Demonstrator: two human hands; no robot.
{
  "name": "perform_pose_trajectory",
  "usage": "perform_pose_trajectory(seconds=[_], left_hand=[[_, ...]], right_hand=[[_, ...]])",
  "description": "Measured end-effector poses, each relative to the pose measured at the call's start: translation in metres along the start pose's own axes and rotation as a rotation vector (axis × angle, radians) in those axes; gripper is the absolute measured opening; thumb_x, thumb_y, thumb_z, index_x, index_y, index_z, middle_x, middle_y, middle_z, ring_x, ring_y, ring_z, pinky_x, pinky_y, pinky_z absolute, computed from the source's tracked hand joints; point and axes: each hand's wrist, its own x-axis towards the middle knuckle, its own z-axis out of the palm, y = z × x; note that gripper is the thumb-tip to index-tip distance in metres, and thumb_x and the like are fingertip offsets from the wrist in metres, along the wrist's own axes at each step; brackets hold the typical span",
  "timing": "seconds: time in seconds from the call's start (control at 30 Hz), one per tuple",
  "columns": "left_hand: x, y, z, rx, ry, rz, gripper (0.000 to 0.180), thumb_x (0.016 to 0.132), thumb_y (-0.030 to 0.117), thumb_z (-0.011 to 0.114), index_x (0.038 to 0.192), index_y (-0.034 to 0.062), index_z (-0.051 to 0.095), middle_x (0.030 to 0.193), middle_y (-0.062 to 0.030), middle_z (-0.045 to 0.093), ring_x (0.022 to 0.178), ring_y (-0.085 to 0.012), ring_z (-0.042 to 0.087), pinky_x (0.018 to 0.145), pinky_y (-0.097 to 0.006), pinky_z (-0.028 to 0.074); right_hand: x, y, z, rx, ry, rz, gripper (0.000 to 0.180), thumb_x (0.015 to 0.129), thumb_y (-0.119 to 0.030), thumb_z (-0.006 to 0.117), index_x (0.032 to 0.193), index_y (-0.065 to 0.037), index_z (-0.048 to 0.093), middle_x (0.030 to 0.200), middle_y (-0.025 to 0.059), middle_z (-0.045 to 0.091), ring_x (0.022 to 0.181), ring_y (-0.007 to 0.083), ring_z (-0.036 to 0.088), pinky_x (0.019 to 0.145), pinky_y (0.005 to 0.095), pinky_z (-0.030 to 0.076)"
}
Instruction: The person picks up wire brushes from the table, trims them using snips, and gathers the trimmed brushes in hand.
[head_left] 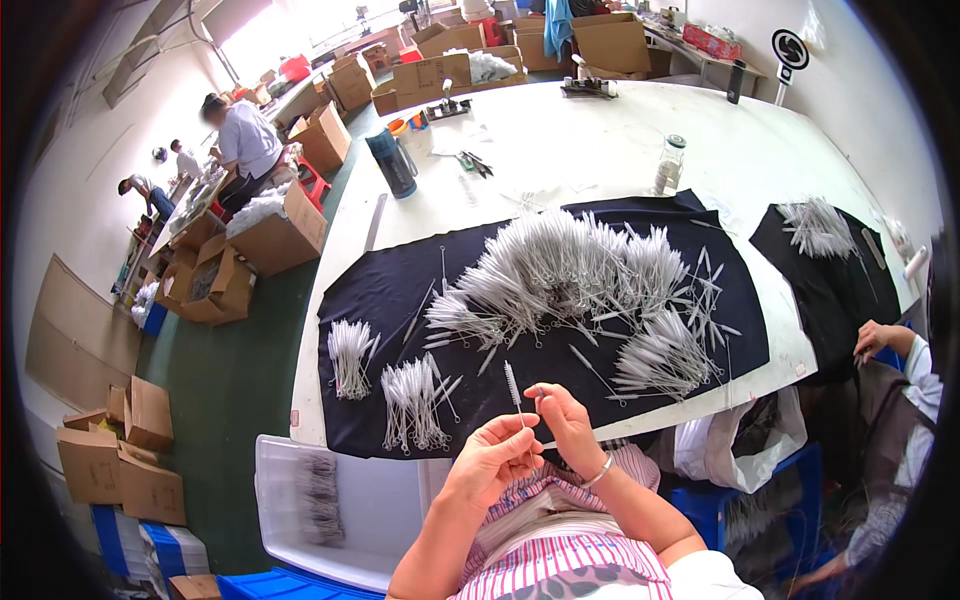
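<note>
Both hands meet just in front of the person's striped shirt, at the near edge of the tabletop point(620, 130): the left hand point(497, 455) curls with its fingertips pinched on the lower wire stem of a thin bristle brush point(513, 385), and the right hand point(563, 425), a bangle on its wrist, pinches in beside it with thumb and forefinger closed near the same stem. This brush is slim, with a short whitish bristle head on a bare wire. Its long axis runs nearly upright in the view, bristle end pointing away from the person and slightly left, over the black cloth point(400, 290). Just left of the hands lie two small sorted bundles of brushes point(412, 400), heads together. Farther out, a large loose heap of brushes point(570, 275) spreads across the cloth. Beyond it stand a dark water bottle point(392, 163) and a glass jar point(669, 165). Below the tabletop edge sits a white plastic bin point(330, 510). At right, another person's hand point(875, 338) works near a second dark cloth.
</note>
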Motion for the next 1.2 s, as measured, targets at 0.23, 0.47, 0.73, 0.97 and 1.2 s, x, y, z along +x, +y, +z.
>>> perform_pose_trajectory(seconds=[0.23,0.47,0.73,0.97,1.2], left_hand=[[-0.001,-0.003,0.004,0.014,-0.006,0.023,0.017,0.079,0.011,0.058,0.096,0.0047,0.056,0.071,-0.0102,0.061,0.058,-0.0166,0.061,0.044,-0.020,0.046],[0.000,-0.007,0.006,-0.039,-0.013,-0.002,0.015,0.080,0.010,0.057,0.094,0.0052,0.057,0.069,-0.0091,0.061,0.058,-0.0156,0.061,0.044,-0.020,0.046],[-0.001,-0.009,0.003,-0.096,0.001,-0.019,0.016,0.082,0.011,0.054,0.097,0.0044,0.055,0.069,-0.0086,0.060,0.057,-0.0157,0.060,0.045,-0.022,0.046],[-0.004,-0.008,0.004,-0.155,-0.002,-0.026,0.016,0.083,0.011,0.052,0.098,0.0039,0.055,0.070,-0.0096,0.060,0.055,-0.0158,0.058,0.044,-0.023,0.046],[-0.004,-0.009,0.003,-0.168,-0.031,-0.035,0.015,0.084,0.009,0.051,0.097,0.0038,0.056,0.069,-0.0097,0.059,0.055,-0.0151,0.058,0.045,-0.023,0.045]], right_hand=[[0.002,0.004,-0.003,-0.496,0.027,-0.330,0.020,0.079,-0.009,0.048,0.096,0.000,0.053,0.080,0.0102,0.052,0.073,0.0231,0.051,0.067,0.0292,0.040],[0.003,-0.001,0.003,-0.550,0.082,-0.402,0.020,0.074,-0.012,0.053,0.091,-0.002,0.054,0.079,0.0082,0.052,0.075,0.0248,0.049,0.068,0.0330,0.035],[0.003,0.008,0.000,-0.382,0.085,-0.300,0.017,0.080,-0.015,0.051,0.091,-0.002,0.054,0.075,0.0082,0.052,0.072,0.0234,0.049,0.067,0.0320,0.036],[0.002,0.018,-0.001,-0.296,0.064,-0.247,0.024,0.085,-0.022,0.047,0.096,-0.001,0.053,0.077,0.0093,0.051,0.073,0.0237,0.050,0.069,0.0309,0.038],[0.001,0.010,-0.001,-0.445,0.006,-0.307,0.023,0.081,-0.018,0.049,0.098,-0.002,0.052,0.085,0.0088,0.052,0.082,0.0251,0.049,0.074,0.0330,0.035]])
